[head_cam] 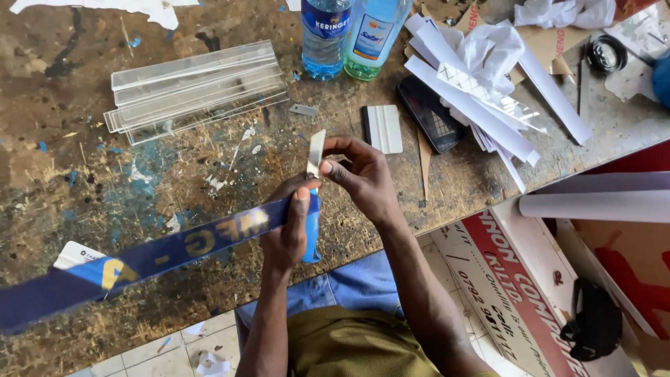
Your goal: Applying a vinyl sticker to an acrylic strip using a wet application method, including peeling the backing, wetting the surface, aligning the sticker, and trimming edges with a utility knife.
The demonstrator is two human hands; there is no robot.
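Observation:
My left hand (289, 227) grips the right end of a long dark blue strip with yellow lettering (139, 262), which stretches left over the workbench. My right hand (359, 174) pinches a pale film (316, 152) that stands up from the strip's end, peeled away from it. A blue piece (312, 234) hangs down below my left thumb. Both hands meet just above the bench's front edge.
A stack of clear acrylic strips (195, 87) lies at the back left. Two plastic bottles (349, 35) stand behind a white squeegee (384, 128) and a dark phone (433, 115). White paper strips (481, 105) pile at the right. A red and white sign board (516, 279) lies on the floor.

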